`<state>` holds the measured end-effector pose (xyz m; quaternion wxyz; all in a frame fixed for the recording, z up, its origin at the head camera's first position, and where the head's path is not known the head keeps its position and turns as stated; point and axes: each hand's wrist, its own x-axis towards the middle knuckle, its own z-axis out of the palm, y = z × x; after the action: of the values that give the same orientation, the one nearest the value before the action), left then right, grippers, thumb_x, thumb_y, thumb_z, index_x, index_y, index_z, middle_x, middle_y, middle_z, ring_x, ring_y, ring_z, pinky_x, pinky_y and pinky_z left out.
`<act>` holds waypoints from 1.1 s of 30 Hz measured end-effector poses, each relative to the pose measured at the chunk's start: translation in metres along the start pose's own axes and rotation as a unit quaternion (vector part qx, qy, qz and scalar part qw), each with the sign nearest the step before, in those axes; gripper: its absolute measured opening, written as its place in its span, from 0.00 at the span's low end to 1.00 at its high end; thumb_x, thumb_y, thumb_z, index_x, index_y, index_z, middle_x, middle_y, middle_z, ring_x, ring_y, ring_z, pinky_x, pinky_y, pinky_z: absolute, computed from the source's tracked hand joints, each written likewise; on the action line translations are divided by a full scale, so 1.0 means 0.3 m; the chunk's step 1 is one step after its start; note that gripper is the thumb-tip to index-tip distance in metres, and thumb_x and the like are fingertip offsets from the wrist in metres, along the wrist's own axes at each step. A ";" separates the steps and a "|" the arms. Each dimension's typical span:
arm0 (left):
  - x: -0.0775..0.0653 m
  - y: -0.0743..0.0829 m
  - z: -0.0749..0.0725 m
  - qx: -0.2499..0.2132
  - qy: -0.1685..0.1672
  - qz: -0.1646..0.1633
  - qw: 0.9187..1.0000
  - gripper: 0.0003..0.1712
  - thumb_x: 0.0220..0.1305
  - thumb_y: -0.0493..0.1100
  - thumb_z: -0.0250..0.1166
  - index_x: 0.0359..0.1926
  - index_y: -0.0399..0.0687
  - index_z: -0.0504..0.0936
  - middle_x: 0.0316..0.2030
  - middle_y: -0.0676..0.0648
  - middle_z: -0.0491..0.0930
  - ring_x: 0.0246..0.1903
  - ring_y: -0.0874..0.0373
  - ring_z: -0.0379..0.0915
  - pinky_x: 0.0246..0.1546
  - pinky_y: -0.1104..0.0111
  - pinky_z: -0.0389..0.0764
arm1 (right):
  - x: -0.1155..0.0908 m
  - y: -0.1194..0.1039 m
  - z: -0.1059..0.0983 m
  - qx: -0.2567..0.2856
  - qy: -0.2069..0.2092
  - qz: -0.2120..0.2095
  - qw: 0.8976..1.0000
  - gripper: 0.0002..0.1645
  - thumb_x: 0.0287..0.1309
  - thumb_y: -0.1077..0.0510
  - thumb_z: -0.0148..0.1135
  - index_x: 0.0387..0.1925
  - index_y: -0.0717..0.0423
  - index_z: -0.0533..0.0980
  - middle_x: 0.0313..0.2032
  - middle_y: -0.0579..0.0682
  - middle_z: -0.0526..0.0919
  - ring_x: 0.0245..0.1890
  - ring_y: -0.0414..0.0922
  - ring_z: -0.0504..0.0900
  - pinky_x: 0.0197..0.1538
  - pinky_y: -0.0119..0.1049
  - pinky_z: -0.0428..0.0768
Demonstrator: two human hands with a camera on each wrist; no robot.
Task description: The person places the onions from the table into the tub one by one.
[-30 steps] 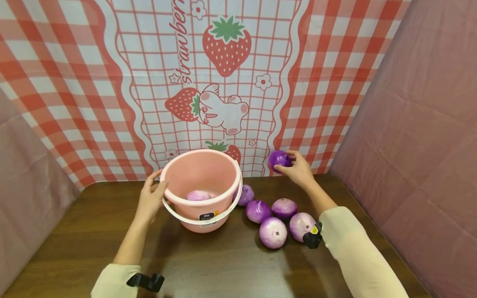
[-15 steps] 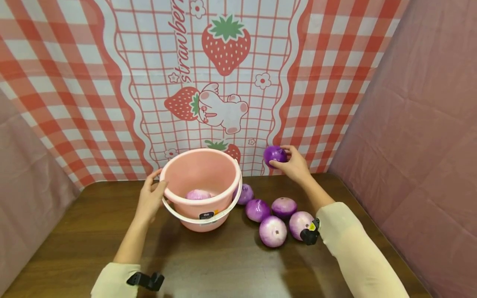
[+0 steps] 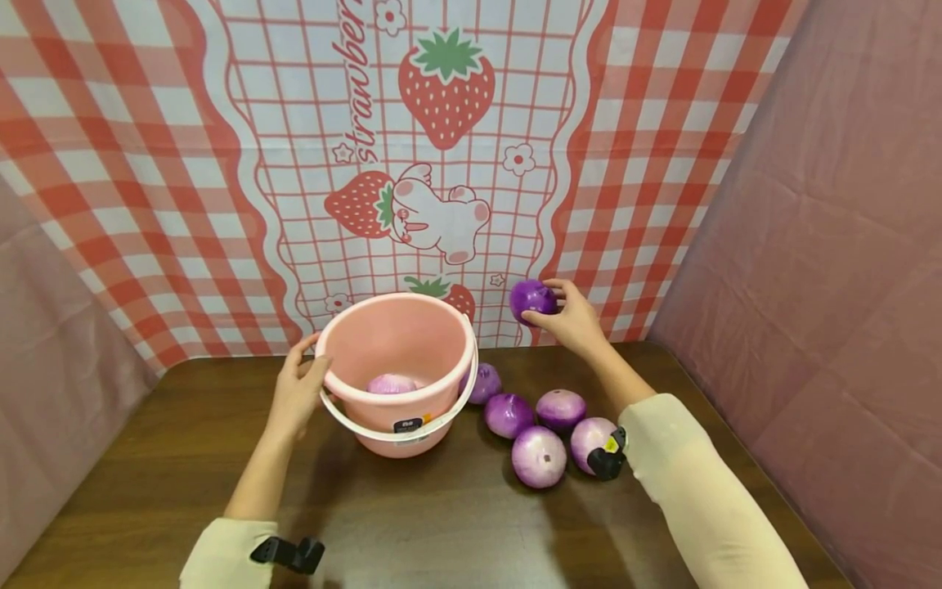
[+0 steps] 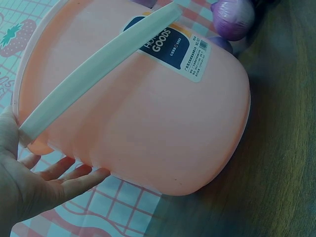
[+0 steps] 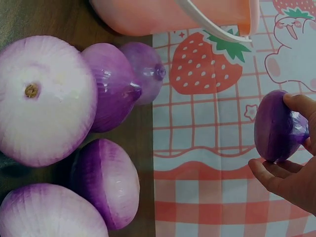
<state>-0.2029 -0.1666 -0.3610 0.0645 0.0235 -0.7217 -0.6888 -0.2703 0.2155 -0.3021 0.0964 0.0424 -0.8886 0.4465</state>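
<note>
A pink bucket (image 3: 412,421) with a white handle (image 4: 98,71) stands on the table, and a purple onion (image 3: 392,384) lies inside it. My left hand (image 3: 298,394) holds the bucket's rim at its left side; in the left wrist view its fingers (image 4: 81,183) lie along the outer wall. Above the table, right of the bucket, my right hand (image 3: 577,321) grips a dark purple onion (image 5: 278,127) between thumb and fingers. Below that hand several purple and whitish onions sit close together, among them a pale one (image 3: 540,457) and a glossy one (image 3: 509,415).
The brown wooden table (image 3: 412,523) ends at a red-and-white checked strawberry cloth (image 3: 449,98) hanging at the back. Pink cloth (image 3: 817,270) hangs on the right side, and more on the left. One onion (image 3: 485,384) sits right beside the bucket.
My right hand has moved left and slightly up with the onion, closer to the bucket. The left hand and the bucket have stayed put.
</note>
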 end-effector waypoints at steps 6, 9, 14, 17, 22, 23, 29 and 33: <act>0.001 -0.003 0.001 -0.001 0.005 0.000 1.000 0.30 0.70 0.43 0.48 0.70 0.51 0.55 0.55 0.26 0.68 0.24 0.71 0.75 0.26 0.76 0.85 | 0.002 -0.022 0.005 -0.011 0.000 -0.007 1.000 0.43 0.48 0.48 0.70 0.63 0.53 0.62 0.59 0.61 0.70 0.58 0.57 0.71 0.58 0.53 0.77; 0.002 -0.004 0.002 0.001 0.007 -0.001 1.000 0.29 0.69 0.43 0.48 0.70 0.51 0.55 0.54 0.27 0.68 0.24 0.71 0.75 0.26 0.76 0.84 | 0.004 -0.032 0.009 -0.016 0.000 -0.008 1.000 0.43 0.48 0.47 0.70 0.63 0.53 0.62 0.59 0.60 0.70 0.57 0.57 0.72 0.56 0.53 0.78; 0.004 -0.005 0.001 0.004 0.008 0.000 1.000 0.29 0.69 0.44 0.49 0.70 0.52 0.56 0.53 0.28 0.69 0.24 0.70 0.75 0.26 0.75 0.85 | 0.004 -0.047 0.017 -0.020 -0.004 -0.015 1.000 0.42 0.48 0.48 0.70 0.62 0.53 0.62 0.58 0.60 0.70 0.57 0.57 0.72 0.57 0.53 0.77; 0.005 -0.005 0.000 0.007 0.009 0.002 1.000 0.29 0.69 0.44 0.49 0.70 0.52 0.56 0.51 0.29 0.70 0.24 0.70 0.75 0.26 0.73 0.85 | 0.003 -0.053 0.025 -0.023 -0.005 -0.020 1.000 0.42 0.48 0.48 0.70 0.62 0.53 0.63 0.58 0.60 0.70 0.59 0.56 0.71 0.59 0.53 0.76; 0.005 -0.005 0.001 0.011 0.009 0.005 1.000 0.29 0.69 0.43 0.49 0.70 0.51 0.56 0.50 0.30 0.71 0.24 0.69 0.75 0.27 0.72 0.86 | 0.002 -0.063 0.034 -0.025 -0.006 -0.023 0.999 0.42 0.47 0.47 0.70 0.62 0.53 0.63 0.59 0.60 0.70 0.59 0.56 0.70 0.60 0.54 0.75; 0.005 -0.005 0.001 0.011 0.009 0.005 1.000 0.29 0.69 0.43 0.49 0.69 0.51 0.57 0.50 0.30 0.71 0.24 0.69 0.75 0.27 0.72 0.86 | 0.002 -0.066 0.035 -0.024 -0.007 -0.022 0.999 0.43 0.47 0.47 0.70 0.62 0.53 0.63 0.59 0.60 0.70 0.59 0.56 0.70 0.60 0.54 0.75; 0.003 -0.003 0.001 0.007 0.008 0.004 1.000 0.29 0.69 0.43 0.48 0.70 0.50 0.56 0.52 0.28 0.69 0.24 0.70 0.75 0.26 0.73 0.85 | 0.003 -0.088 0.047 -0.003 -0.013 -0.032 0.999 0.43 0.47 0.48 0.71 0.62 0.53 0.62 0.59 0.60 0.71 0.58 0.56 0.72 0.59 0.51 0.77; 0.003 -0.003 0.000 0.003 0.005 0.004 1.000 0.29 0.70 0.43 0.48 0.70 0.50 0.55 0.54 0.28 0.68 0.24 0.71 0.75 0.26 0.75 0.85 | 0.007 -0.102 0.058 0.001 -0.016 -0.039 0.999 0.43 0.48 0.49 0.70 0.63 0.54 0.62 0.59 0.61 0.71 0.58 0.57 0.73 0.58 0.50 0.79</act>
<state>-0.2038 -0.1667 -0.3618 0.0707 0.0247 -0.7235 -0.6862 -0.2696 0.1834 -0.2877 0.0999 0.0844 -0.8870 0.4429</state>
